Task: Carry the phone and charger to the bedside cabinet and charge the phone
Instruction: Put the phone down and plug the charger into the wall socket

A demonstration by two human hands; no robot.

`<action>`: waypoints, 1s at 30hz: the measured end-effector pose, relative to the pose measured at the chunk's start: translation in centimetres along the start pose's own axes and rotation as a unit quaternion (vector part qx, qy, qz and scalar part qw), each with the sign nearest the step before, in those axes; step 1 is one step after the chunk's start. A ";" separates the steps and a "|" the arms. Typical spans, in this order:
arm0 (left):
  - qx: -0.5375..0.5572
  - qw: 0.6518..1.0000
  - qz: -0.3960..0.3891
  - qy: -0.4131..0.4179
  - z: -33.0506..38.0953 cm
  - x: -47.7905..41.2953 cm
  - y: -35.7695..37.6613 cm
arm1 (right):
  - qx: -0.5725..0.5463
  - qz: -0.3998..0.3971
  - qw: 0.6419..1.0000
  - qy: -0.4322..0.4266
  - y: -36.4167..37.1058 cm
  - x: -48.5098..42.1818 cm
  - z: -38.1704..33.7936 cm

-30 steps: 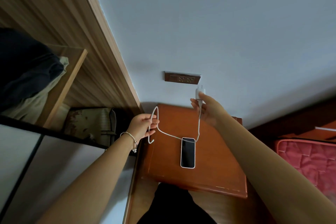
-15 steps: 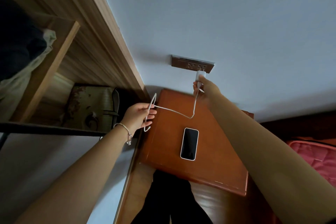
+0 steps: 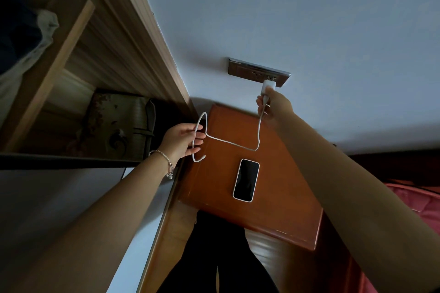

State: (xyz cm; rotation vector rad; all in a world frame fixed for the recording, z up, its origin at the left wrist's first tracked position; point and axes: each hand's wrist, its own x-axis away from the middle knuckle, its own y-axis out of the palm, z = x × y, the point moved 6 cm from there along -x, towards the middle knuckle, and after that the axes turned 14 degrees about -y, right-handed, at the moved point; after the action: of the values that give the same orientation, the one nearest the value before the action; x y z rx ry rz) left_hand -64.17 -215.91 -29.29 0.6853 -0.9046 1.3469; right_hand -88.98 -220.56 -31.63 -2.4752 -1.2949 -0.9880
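Plug-in step in hand: right hand [image 3: 273,107] pinching white charger plug [image 3: 268,85] at right end of wall socket plate [image 3: 258,72], fingers closed round plug body, prongs at the slots but seating depth too small to tell. White cable [image 3: 232,143] dropping from plug, sagging over bedside cabinet [image 3: 285,185] below the socket, then rising left to left hand [image 3: 182,140]. Left hand's fingers loosely curled round a loop of cable, not fully closed, free end [image 3: 198,159] dangling in a hook just below that hand, off cabinet's left edge. Phone [image 3: 246,179] lying flat, screen up and dark, on cabinet top, well below the socket, near cabinet's middle, touching neither hand nor cable. Bracelet [image 3: 164,162] on left wrist. Wooden shelf unit [image 3: 71,78] left of socket, bag [image 3: 114,123] on lower shelf. Carry stage judged done; charging not yet, connector not in phone. Next move likely: push plug fully home square to the slots, release, then bring free end down to phone's bottom edge, probably steadying phone with other hand. Risk: slack cable dragging phone, or plug half seated.
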 end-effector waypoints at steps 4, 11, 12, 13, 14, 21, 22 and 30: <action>-0.005 1.000 -0.005 0.001 0.1 -0.2 0.6 | 0.035 -0.001 0.999 -0.009 0.0 -0.1 -0.3; -0.021 1.000 -0.005 0.008 0.3 -0.4 0.9 | 0.027 -0.009 1.000 -0.007 0.0 -0.1 -0.3; -0.022 1.000 -0.006 0.009 0.3 -0.5 1.0 | 0.037 -0.008 0.999 -0.011 0.0 -0.1 -0.4; -0.023 1.000 -0.008 0.010 0.4 -0.5 1.0 | 0.053 -0.007 0.998 -0.019 -0.1 -0.1 -0.5; -0.024 1.000 -0.009 0.012 0.4 -0.6 1.0 | 0.067 -0.005 0.997 -0.027 -0.1 -0.1 -0.7; -0.023 1.000 -0.015 0.013 0.1 -0.9 1.1 | 0.031 -0.007 0.999 -0.009 -0.1 -0.1 -0.8; -0.024 0.999 -0.015 0.014 0.1 -0.9 1.1 | 0.007 -0.006 1.000 -0.002 0.0 0.0 -0.7; -0.019 1.000 -0.007 0.017 0.4 -1.3 0.4 | -0.035 0.028 0.997 0.057 1.0 -0.6 -2.0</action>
State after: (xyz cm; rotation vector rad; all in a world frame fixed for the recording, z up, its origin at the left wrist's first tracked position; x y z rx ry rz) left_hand -64.57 -216.91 -30.23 0.6381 -0.8947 1.3219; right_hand -89.38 -222.44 -30.40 -2.4505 -1.1708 -1.1608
